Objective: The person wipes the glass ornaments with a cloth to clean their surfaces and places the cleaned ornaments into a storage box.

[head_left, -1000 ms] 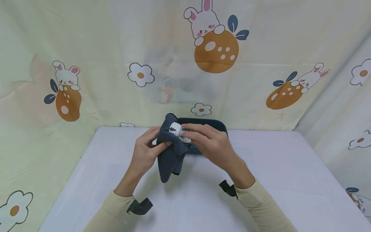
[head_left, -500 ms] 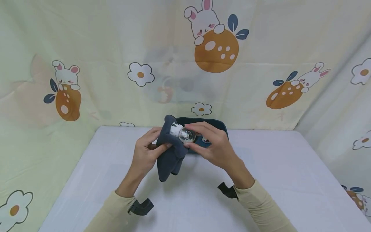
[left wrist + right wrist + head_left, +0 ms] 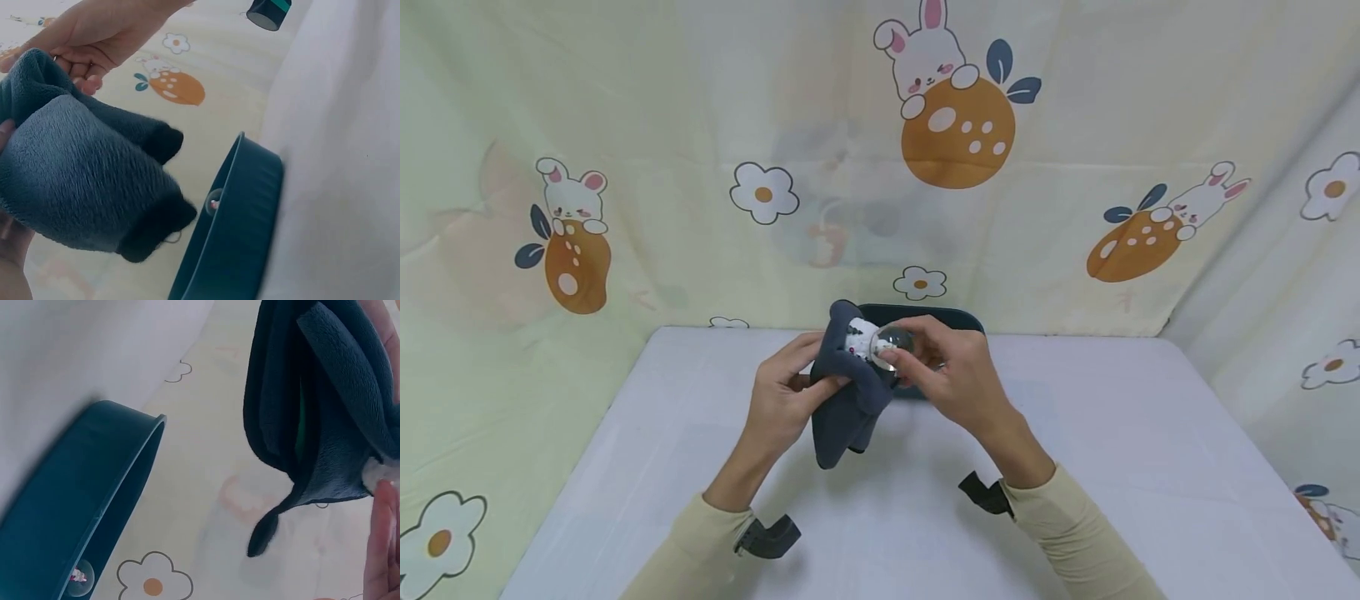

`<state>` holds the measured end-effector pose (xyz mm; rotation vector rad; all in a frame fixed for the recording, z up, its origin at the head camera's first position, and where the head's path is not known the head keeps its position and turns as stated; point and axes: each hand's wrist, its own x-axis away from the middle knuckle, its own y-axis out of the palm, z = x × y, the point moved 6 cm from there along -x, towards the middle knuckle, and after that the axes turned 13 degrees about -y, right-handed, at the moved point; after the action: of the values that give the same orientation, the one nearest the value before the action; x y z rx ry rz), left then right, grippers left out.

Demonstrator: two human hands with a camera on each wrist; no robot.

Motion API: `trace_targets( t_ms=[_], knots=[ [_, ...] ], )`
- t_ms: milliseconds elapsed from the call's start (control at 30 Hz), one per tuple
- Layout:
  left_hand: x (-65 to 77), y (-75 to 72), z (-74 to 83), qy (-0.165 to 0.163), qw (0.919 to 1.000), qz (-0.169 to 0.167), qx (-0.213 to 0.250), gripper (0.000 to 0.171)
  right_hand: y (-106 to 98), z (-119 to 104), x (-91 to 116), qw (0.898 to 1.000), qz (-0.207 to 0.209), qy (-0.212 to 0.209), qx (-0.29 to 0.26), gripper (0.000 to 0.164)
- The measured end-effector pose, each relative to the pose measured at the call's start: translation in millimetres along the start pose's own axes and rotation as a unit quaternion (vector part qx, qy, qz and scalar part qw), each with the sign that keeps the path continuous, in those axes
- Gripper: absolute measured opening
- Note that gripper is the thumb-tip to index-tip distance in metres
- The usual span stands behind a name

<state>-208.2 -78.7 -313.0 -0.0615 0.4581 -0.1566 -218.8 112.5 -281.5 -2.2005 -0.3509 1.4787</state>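
Observation:
A small snow globe [image 3: 859, 340] with a white base and dark tree shapes lies tilted in the folds of a dark blue fleecy cloth [image 3: 842, 425]. My left hand [image 3: 781, 393] grips the cloth around the base, thumb in front. On the clear glass ball, my right hand [image 3: 958, 367] has its thumb across the near side and its fingers behind, pinching it. The left wrist view shows the cloth [image 3: 81, 175] hanging with its black-edged corners down. In the right wrist view, a fingertip touches the whitish globe [image 3: 378, 472] at the cloth's edge.
Behind the hands stands a dark teal bin [image 3: 925, 312] at the table's far edge. Another snow globe [image 3: 80, 578] sits inside it. A patterned curtain [image 3: 835, 100] hangs right behind the white table [image 3: 1075, 450].
The fingers of my right hand have shifted from over the glass ball to behind it, and the thumb now lies across its front. My left hand keeps holding the cloth and moves slightly right.

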Motion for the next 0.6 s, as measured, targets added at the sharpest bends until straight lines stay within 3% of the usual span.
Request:
trace_targets(
  t_ms=[133,300,600],
  knots=[
    [-1.2,-2.0,-1.8,-0.017,0.9998,0.009,0.0,0.04,5,0,2,0.999,-0.046,0.006,0.007,0.048],
    [-2.2,-4.3,-2.3,-0.026,0.9996,0.011,-0.008,0.04,5,-4,1,0.995,-0.095,-0.02,0.006,0.065],
    [-4.5,-5.3,-1.2,-0.032,0.9995,0.002,-0.008,0.04,-2,-14,-4,0.99,-0.055,-0.128,0.009,0.062]
  ],
)
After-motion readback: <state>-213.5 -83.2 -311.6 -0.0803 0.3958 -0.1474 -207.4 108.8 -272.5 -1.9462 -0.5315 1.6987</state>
